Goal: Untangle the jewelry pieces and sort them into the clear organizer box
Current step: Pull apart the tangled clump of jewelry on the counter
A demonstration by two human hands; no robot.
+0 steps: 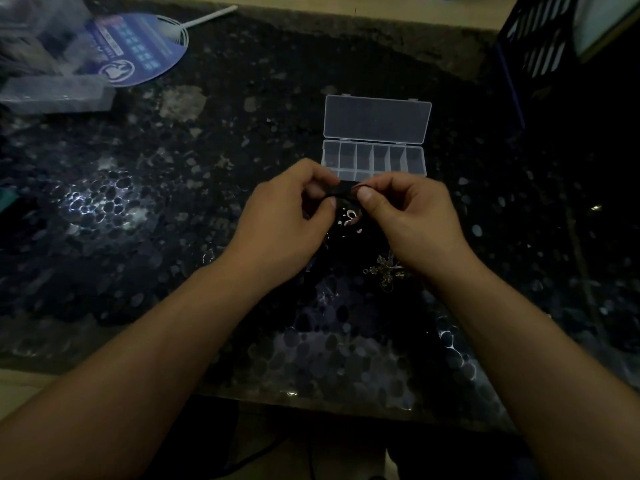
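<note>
— Dark speckled stone tabletop (pixel 173 209), dimly lit. What's on the left?
— A blue hand fan (pixel 138 50). Then the left hand (pixel 287 216) and right hand (pixel 412 220), both pinching a dark cord (pixel 343 192) between them.
— The rest?
— Tangled jewelry (pixel 384 271) lies just under the right wrist; the clear organizer box (pixel 375 140) sits open just beyond the fingers.
</note>
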